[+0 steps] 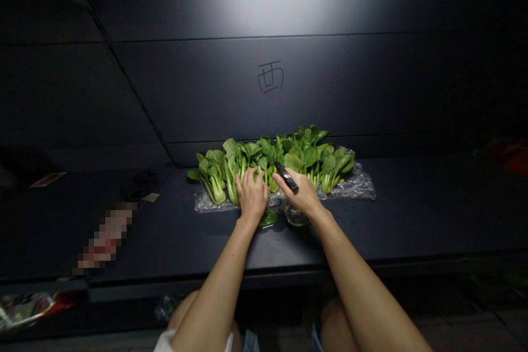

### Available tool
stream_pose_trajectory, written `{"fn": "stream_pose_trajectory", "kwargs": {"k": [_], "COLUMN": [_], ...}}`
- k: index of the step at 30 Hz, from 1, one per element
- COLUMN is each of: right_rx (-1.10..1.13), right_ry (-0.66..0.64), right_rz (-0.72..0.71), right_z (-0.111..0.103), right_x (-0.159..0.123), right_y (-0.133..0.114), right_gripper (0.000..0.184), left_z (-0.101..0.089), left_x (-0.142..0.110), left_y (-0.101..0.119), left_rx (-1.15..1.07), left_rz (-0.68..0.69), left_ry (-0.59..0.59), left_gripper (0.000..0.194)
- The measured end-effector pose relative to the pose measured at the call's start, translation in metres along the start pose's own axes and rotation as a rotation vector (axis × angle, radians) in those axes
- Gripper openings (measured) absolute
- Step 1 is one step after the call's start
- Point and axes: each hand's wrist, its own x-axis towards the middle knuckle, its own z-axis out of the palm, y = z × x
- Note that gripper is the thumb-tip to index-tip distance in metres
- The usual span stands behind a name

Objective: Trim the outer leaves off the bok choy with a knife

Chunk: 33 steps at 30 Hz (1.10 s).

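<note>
A row of green bok choy [243, 162] lies across a sheet of clear plastic wrap [355, 186] on the dark table. My left hand [251, 195] rests on the pale stems at the middle of the row, fingers spread. My right hand [300, 193] is just to its right, holding a slim black tool [286, 177], perhaps a small knife, with its far end pointing into the leaves. A loose green leaf [268, 218] lies by the left wrist. A clear plastic bag [295, 215] bulges under the right hand.
The dark table [412, 214] has a front edge running across the view, with my legs below it. A dark wall with a hand-drawn character stands behind. A dark cloth [142, 184], a small card [47, 179] and a pixelated patch [106, 236] are at left. A colourful packet [31, 308] sits lower left.
</note>
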Motion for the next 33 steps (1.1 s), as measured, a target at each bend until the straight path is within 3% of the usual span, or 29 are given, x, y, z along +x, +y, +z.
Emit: {"fn": "stream_pose_trajectory", "kwargs": {"k": [6,16,33], "right_rx": [0.019,-0.032,0.015], "right_ry": [0.024,-0.058,0.022], "right_rz": [-0.003,0.003,-0.064], "right_z": [0.001,0.004,0.010], "right_x": [0.000,0.001,0.005], "right_y": [-0.002,-0.006,-0.013], "right_gripper": [0.038,0.037,0.033], "left_z": [0.002,0.006,0.010], "left_x": [-0.001,-0.002,-0.004], "left_y": [-0.003,-0.006,-0.010], "left_rx": [0.027,0.065,0.067], "left_rz": [0.018,0.055,0.071], "left_ry": [0.011,-0.010,-0.026], "left_gripper": [0.034,0.034,0.036]}}
